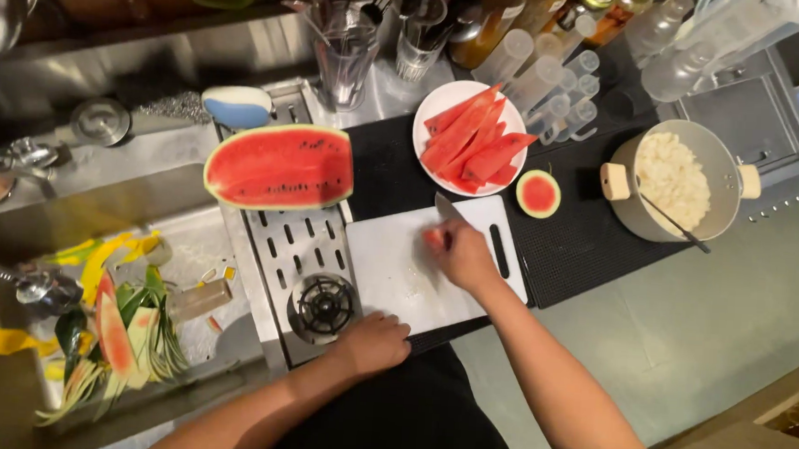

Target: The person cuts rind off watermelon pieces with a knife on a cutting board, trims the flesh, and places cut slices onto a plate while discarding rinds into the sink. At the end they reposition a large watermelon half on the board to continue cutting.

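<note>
Sink at far left holds rind scraps. Half watermelon rests cut face up beside it: judged heavy, wet, slippery; best gripped by the rind. My left hand lies curled, fingers together, on the near edge of the white cutting board. My right hand is closed around a knife on the board. Plate of slices beyond; slices judged soft, fragile.
</note>
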